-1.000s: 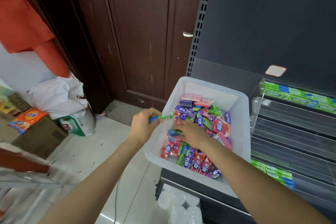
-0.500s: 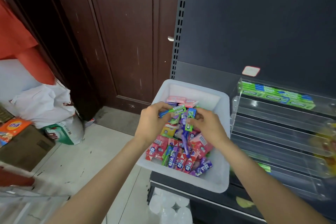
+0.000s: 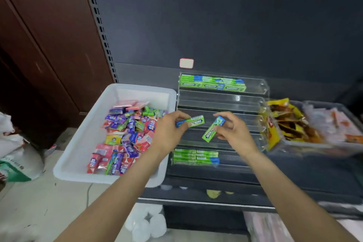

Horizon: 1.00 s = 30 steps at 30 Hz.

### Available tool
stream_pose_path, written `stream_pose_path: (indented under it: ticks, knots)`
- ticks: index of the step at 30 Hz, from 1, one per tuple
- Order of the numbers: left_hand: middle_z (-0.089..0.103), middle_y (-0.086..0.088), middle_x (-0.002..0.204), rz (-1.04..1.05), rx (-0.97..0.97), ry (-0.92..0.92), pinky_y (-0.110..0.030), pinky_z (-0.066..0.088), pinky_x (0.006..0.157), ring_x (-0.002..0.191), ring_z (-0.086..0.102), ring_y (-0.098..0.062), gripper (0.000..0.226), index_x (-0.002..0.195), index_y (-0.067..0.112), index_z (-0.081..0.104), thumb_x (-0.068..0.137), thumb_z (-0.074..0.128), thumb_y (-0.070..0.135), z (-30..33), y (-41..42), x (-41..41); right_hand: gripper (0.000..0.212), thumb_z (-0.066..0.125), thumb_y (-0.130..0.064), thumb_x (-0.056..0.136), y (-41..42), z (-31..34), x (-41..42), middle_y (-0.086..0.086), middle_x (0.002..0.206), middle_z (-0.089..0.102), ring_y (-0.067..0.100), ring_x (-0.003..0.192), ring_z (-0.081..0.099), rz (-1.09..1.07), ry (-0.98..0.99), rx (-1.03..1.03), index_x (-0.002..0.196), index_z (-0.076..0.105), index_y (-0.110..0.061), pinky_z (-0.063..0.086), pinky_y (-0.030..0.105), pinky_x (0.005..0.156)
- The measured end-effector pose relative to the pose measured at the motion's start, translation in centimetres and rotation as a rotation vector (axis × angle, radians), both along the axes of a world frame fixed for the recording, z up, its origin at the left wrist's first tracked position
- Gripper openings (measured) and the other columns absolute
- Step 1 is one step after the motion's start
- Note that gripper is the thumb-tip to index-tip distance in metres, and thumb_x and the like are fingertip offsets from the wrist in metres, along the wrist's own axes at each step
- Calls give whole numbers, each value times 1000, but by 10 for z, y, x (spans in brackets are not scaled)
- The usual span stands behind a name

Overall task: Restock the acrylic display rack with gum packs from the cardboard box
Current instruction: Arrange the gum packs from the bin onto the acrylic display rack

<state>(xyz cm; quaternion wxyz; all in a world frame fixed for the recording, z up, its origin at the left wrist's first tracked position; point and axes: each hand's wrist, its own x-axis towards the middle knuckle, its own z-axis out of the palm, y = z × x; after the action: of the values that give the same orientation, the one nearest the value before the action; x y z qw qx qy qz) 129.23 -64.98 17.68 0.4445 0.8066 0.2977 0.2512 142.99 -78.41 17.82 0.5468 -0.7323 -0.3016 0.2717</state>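
Over the middle of the clear acrylic rack, both hands hold gum. The left hand pinches one green gum pack by its blue end, so it lies almost flat. The right hand pinches a second green pack by its blue end too, and that one tilts down to the left. So there are two packs in the hands, one each.

The job looks only partly done. The top row has green packs along most of it, about three across. The bottom row has a small stack at its left side, about two across. The rows between them look empty.

Just left of the rack sits the white bin, which here is plastic, not cardboard. Many packs lie in it, pink, purple and green, too many to count. Lots of gum is left to move.
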Motion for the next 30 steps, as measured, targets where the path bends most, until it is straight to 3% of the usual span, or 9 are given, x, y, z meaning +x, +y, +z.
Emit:
stream_pose_path:
  ticks: [4,9,13,18,23,26,30]
  knots:
    - [68,1,94,5,-44,13,-7,44,68,86,61,-8,14,99,13,69,86,67,13,-15,-29,19,21,60,5,86,-38,-23,25,13,93,62,20,82,66,-59,37,-24,86,53,-15,54,16,61]
    - [64,9,86,36,-53,62,-1,41,65,77,57,3,11,97,15,69,86,67,15,-28,-52,29,21,64,5,83,-69,-55,44,5,86,59,21,86,61,-51,-28,-116,80,54,-13,56,27,74]
    - [63,9,87,24,-52,91,-1,42,66,80,57,1,10,96,16,68,87,65,17,-32,-59,32,19,69,2,79,-80,-74,51,5,87,64,17,87,61,-41,-170,-202,81,57,-12,48,17,74]
    - [64,5,88,30,-41,102,-2,43,65,77,57,2,10,96,14,68,86,65,14,-35,-62,31,22,67,-4,83,-84,-94,53,5,97,68,18,97,62,8,-291,-322,79,55,-22,51,34,85]
    - [63,7,87,39,-22,119,0,42,66,76,56,4,11,97,12,68,86,66,14,-38,-64,27,12,62,-4,87,-81,-104,53,2,97,68,18,96,61,138,-405,-418,88,62,-17,41,21,76]
    - [64,6,90,33,-29,125,-1,43,67,78,56,3,12,98,13,68,86,66,15,-41,-63,24,19,57,-6,91,-81,-106,57,0,107,69,16,101,62,257,-508,-528,102,70,-14,44,20,83]
    - [63,9,89,33,-40,133,0,43,68,79,56,5,12,98,14,68,87,65,16,-42,-63,24,24,56,-11,92,-76,-105,54,2,115,67,16,106,60,331,-550,-555,113,68,-14,44,24,92]
